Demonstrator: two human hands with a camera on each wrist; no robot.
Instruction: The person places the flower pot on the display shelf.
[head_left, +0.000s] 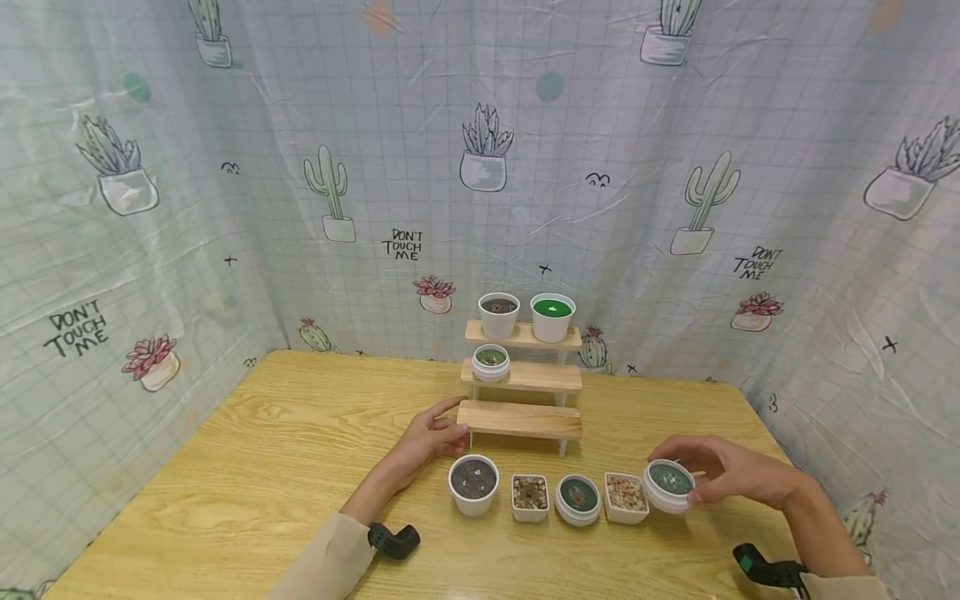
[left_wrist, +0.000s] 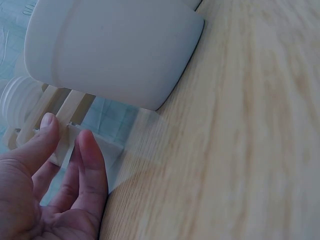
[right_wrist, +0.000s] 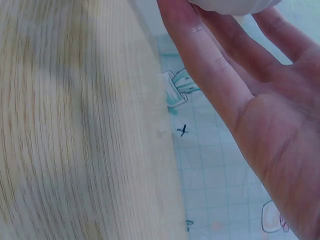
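- Tabletop (head_left: 240, 442): yellow-tan, streaked with wood grain.
- Curtain (head_left: 420, 92) beyond its back edge: pale grey-blue, gridded, printed with green cacti, pink succulents and black lettering (it reads "DON'T TOUCH ME").
- Stand (head_left: 517, 419) towards that edge: pale wood, white legs.
- Stand pots (head_left: 490, 374): white; inside, dark grey, bright green, speckled green.
- Row pots (head_left: 472, 505): white; inside, dark grey, mottled brown, dark green, pinkish beige.
- Pot (head_left: 666, 502) towards the right edge: white; inside, dark green, pale-flecked.
- Sleeves (head_left: 330, 554): beige.

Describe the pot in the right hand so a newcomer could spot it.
On the wooden table, find the three-tier stand, then the row of pots in front. At the row's right end, beside a square gravel-filled pot, is the round white, green-topped pot; unlike its neighbours, it is held by the right hand.
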